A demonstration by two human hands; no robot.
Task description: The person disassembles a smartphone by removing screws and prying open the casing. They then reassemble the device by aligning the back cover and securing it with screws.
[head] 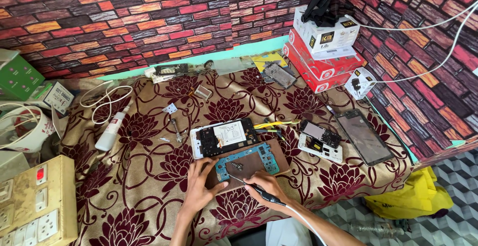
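Head view: near the bench's (124, 186) front edge, the left hand (199, 189) lies open, fingers steadying a blue circuit board (256, 160) on a brown board (279, 162). The right hand (266, 185) grips a soldering iron (261, 192), its tip touching the circuit board.

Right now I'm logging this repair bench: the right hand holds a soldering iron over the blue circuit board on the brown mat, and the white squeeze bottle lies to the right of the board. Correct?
Not quite. The white squeeze bottle lies to the left, not the right, as the head view shows. The rest holds: the right hand holds the soldering iron over the blue circuit board on the brown mat.
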